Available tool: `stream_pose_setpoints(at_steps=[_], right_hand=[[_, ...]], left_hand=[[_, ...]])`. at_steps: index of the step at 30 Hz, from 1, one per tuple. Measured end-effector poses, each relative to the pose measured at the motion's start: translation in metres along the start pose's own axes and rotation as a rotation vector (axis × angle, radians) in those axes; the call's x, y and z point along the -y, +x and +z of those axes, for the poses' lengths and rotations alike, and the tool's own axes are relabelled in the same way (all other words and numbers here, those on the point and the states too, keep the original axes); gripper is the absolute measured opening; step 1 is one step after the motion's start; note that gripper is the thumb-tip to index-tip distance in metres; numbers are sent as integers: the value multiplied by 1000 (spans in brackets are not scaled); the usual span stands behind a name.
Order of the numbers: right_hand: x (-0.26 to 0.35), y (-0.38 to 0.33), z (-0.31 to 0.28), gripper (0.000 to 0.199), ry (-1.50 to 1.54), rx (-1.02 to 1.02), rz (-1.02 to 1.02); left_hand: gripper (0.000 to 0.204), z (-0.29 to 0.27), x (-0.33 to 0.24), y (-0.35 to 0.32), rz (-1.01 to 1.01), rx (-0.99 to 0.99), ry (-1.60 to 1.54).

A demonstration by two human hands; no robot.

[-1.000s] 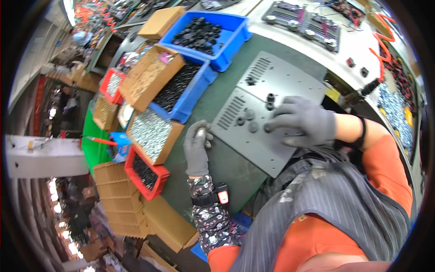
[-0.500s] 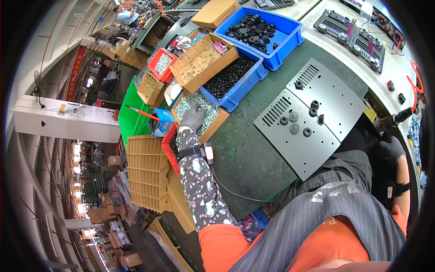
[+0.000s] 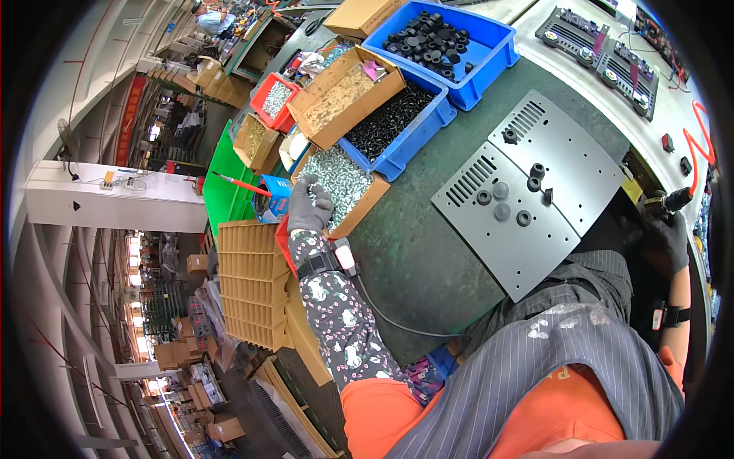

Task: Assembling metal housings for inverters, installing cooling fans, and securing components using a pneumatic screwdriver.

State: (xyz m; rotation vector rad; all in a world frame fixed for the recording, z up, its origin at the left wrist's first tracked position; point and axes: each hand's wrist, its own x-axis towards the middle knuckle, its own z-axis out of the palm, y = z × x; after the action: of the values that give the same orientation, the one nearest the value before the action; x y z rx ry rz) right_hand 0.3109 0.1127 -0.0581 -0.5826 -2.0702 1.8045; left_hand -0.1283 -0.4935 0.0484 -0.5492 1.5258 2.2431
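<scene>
My left hand point(image 3: 310, 206), in a grey glove, is curled with its palm up at the left side of a cardboard box of silver screws point(image 3: 336, 177). Small screws seem to lie in its bent fingers. At the far right, my gloved right hand point(image 3: 673, 239) has its fingers round a power screwdriver point(image 3: 667, 203) with a red coiled hose; its grip is partly in shadow. Two grey metal panels point(image 3: 489, 229) with slots and holes lie side by side before me. Several black rubber feet point(image 3: 534, 183) and two grey discs point(image 3: 501, 211) rest on them.
Blue bins hold black screws point(image 3: 390, 115) and black rubber feet point(image 3: 432, 46). An open carton point(image 3: 336, 99) and a red tray of screws point(image 3: 274, 99) stand alongside. Cardboard dividers point(image 3: 252, 283) are at left. Circuit board assemblies point(image 3: 569, 38) lie on the white bench at far right.
My left hand has drawn back from among the silver screws to the box's left side, turning palm up with fingers curled. My right hand has moved up to the screwdriver.
</scene>
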Motion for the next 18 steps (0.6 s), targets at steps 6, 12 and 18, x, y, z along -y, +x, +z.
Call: stream_pose_setpoints(at_steps=[6,12,18], right_hand=[[-3,3,5,54,421,-36,155],[-37,6,-15,40,261,-122,149],[-2,12,-42,31,-247,-234,-61]], left_hand=[[20,-19,-1,11,-17,19,-149],[22,-22,3,-5,12,328,-527],[20,-9,17,-45,-36,353,-779]])
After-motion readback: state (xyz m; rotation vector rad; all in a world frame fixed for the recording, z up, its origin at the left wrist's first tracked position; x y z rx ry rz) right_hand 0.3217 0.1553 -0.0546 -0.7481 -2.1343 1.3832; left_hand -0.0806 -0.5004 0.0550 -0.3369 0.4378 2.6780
